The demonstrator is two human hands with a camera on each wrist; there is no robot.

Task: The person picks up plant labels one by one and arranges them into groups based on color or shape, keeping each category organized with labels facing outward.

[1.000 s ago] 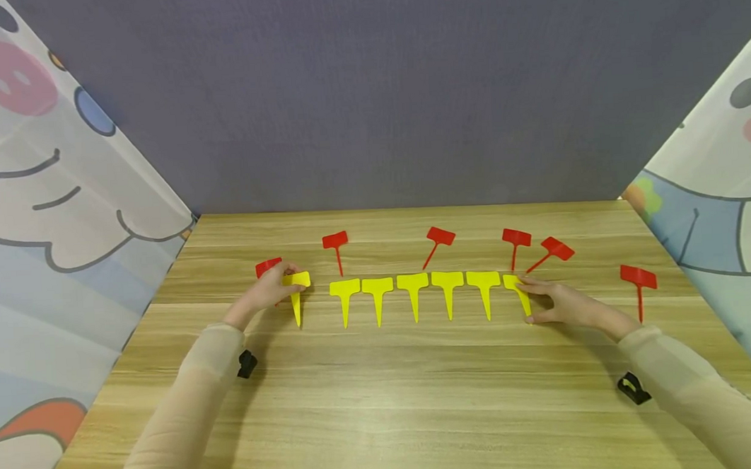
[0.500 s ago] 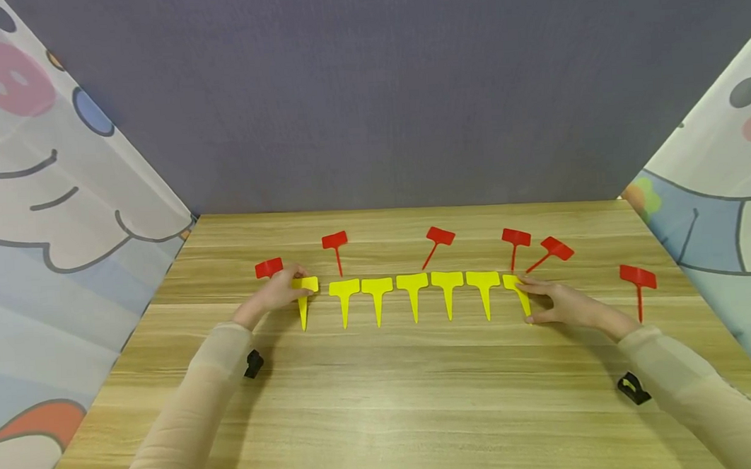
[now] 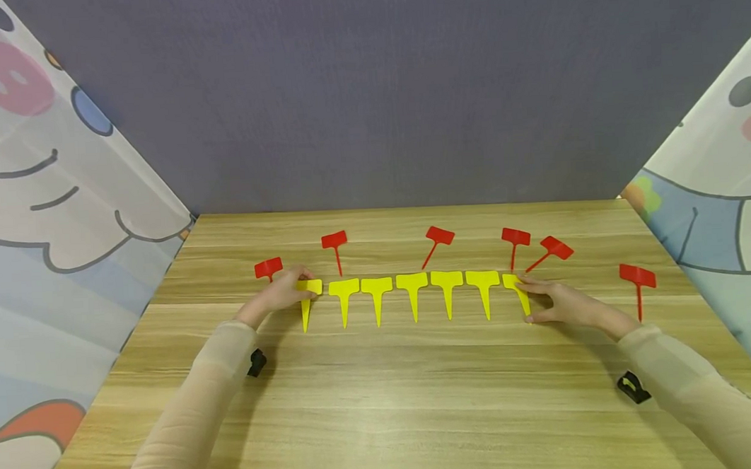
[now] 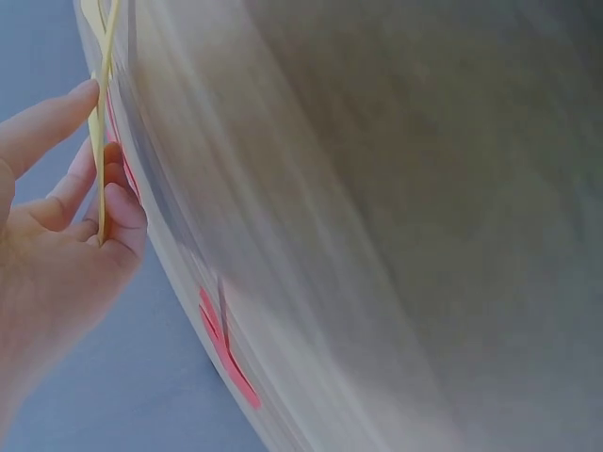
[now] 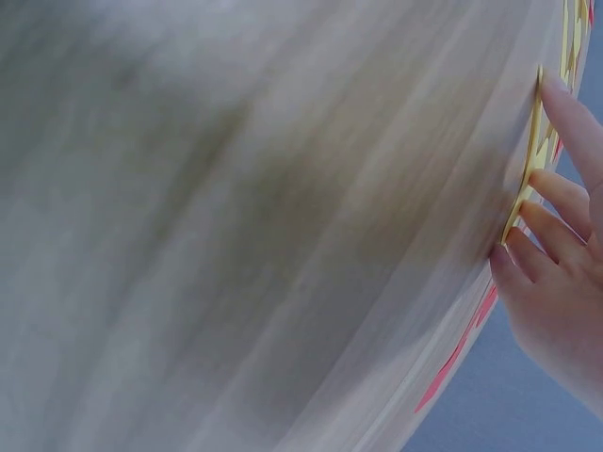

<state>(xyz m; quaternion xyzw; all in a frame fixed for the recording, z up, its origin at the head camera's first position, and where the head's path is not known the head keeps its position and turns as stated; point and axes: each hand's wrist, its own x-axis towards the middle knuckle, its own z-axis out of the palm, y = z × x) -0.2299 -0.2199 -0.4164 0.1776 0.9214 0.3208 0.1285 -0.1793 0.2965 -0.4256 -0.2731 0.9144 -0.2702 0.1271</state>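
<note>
My left hand (image 3: 281, 290) pinches a yellow T-shaped plant label (image 3: 306, 312) by its wide head at the left end of the row; in the left wrist view my thumb and fingers hold the label (image 4: 101, 169) from either side. Over at the right end, my right hand (image 3: 564, 304) holds another yellow plant label (image 3: 517, 286), fingers at the head and thumb near the pointed tip. Part of that head is hidden under my fingers. Between the hands, several yellow labels (image 3: 412, 283) lie in a row, tips toward me.
Several red plant labels lie scattered behind and beside the row, among them one red label (image 3: 334, 240) at the back left and another red label (image 3: 637, 276) at the far right. A grey panel (image 3: 407, 105) rises behind the wooden table (image 3: 384, 404).
My left hand has moved right and slightly toward me with its yellow label, closing on the row and uncovering more of the red label behind. My right hand has stayed in place.
</note>
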